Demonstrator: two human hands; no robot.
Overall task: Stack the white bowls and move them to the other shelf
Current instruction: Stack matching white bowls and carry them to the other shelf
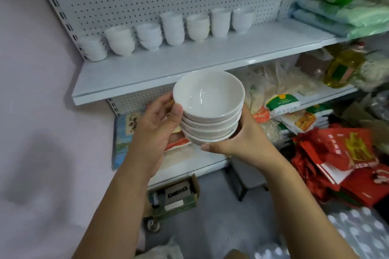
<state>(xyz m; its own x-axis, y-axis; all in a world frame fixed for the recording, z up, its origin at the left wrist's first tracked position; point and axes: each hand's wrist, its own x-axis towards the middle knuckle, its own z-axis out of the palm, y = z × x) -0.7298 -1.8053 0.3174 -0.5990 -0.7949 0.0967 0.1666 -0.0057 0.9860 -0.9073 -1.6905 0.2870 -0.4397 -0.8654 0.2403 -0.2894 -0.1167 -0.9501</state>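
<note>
The stack of white bowls [208, 109] hides most fingers of the right grip [244, 141] and the left grip [155, 130]. At the upper shelf's [189, 65] right end, green packets [341, 12] are smeared and cut off by the picture's edge. The shelved bowl stacks [172, 27] blur together, so they cannot be counted.

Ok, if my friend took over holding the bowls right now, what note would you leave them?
Left grip: holds the bowl stack from its left side, thumb on the rims.
Right grip: holds it from the right and beneath.
Stack: about four white bowls, in the air before the white shelf.
Done: stacked and lifted; other bowl stacks stand along that shelf's back.
Left: set it down, probably on this shelf.
</note>
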